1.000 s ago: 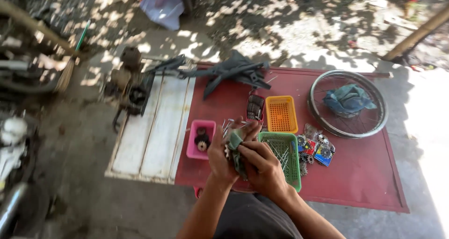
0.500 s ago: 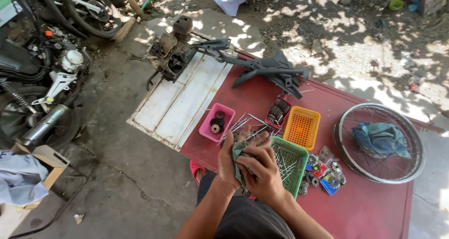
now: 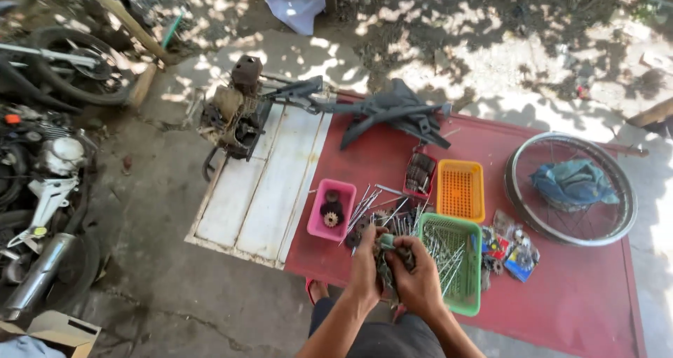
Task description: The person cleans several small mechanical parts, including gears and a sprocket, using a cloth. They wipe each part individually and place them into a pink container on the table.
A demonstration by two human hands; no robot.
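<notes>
My left hand (image 3: 366,268) and my right hand (image 3: 419,282) are pressed together over the near edge of the red board (image 3: 561,288). Between them they grip a crumpled green cloth (image 3: 387,254) wrapped around a small metal part that is mostly hidden. A bunch of thin metal spokes (image 3: 370,205) lies just beyond my fingers. To the right of my hands sits a green basket (image 3: 464,288) with more spokes in it. To the left stands a pink tray (image 3: 321,225) holding small sprockets (image 3: 331,214).
An orange basket (image 3: 460,190), a red tray of parts (image 3: 420,172), packaged gears (image 3: 510,249), a spoked wheel rim (image 3: 522,204) with a blue cloth (image 3: 573,183) and a black frame piece (image 3: 392,111) lie on the board. A white panel (image 3: 259,183), an engine block (image 3: 231,116) and a motorcycle (image 3: 42,190) are at left.
The view has shifted, so the board now sits more to the right and lower. My hands stay clasped on the green cloth, working it slightly around the part.
</notes>
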